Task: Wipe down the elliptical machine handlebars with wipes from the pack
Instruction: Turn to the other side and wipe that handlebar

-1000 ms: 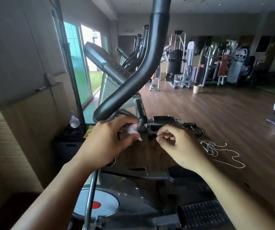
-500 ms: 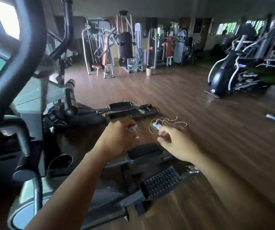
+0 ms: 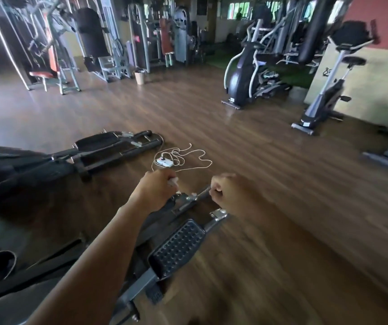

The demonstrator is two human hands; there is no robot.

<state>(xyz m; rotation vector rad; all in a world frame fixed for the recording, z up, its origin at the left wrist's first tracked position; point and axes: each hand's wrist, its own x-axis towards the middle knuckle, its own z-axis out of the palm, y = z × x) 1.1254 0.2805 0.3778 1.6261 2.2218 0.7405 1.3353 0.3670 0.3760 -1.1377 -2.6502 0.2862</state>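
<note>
Wood-plank floor (image 3: 282, 207) spreads under us across a gym. Nearest, the studded foot pedal (image 3: 179, 247) of our elliptical machine (image 3: 12, 179) lies low in the middle, with the dark frame to the left. Just beyond it our left hand (image 3: 155, 191) has its fingers clamped on a small white wipe (image 3: 173, 182), above the machine's rail (image 3: 191, 198). Our right hand (image 3: 228, 193) hangs near it on the right, fingers curled in. Blur keeps us from telling whether they hold anything. Past the hands a white plug box (image 3: 164, 162) with a looped cord lies on the floor. Far off stand weight machines (image 3: 90, 38), a pale bin (image 3: 139, 77), another elliptical (image 3: 241, 76) and, far right, an exercise bike (image 3: 326, 95).
</note>
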